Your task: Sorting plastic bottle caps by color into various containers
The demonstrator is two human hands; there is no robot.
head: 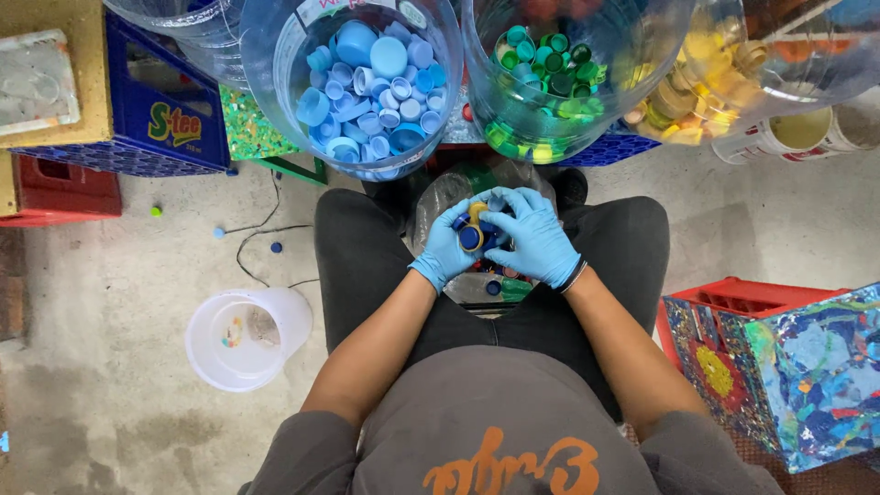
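Grey shirt cloth [495, 412] with an orange curly mark fills the bottom, closest to the camera, and two bare arms reach out from it over dark trousers [362, 266]. Both hands wear blue gloves and meet in the lap. Left hand [446, 252] is cupped, with its fingers curled around a small heap of bottle caps [477, 229]; a dark blue cap and a yellow one show on top. Right hand [536, 238] lies just beside it, its fingers bent over the same heap and touching the caps. Under the hands sits a clear plastic bag [440, 197] with more caps in it, resting between the knees. Just past the hands stand big clear jars in a row. One jar [367, 82] holds light blue caps, the next jar [541, 92] holds green caps, and the one further to the right [697, 92] holds yellow caps. Left of the hands, on the grey floor [110, 293], stands a white bucket [246, 337] with a few bits inside. A blue crate [165, 110] and a red crate [60, 188] sit far left of the hands. Right of the hands is a box with bright patches [797, 367], by a red crate [742, 298].
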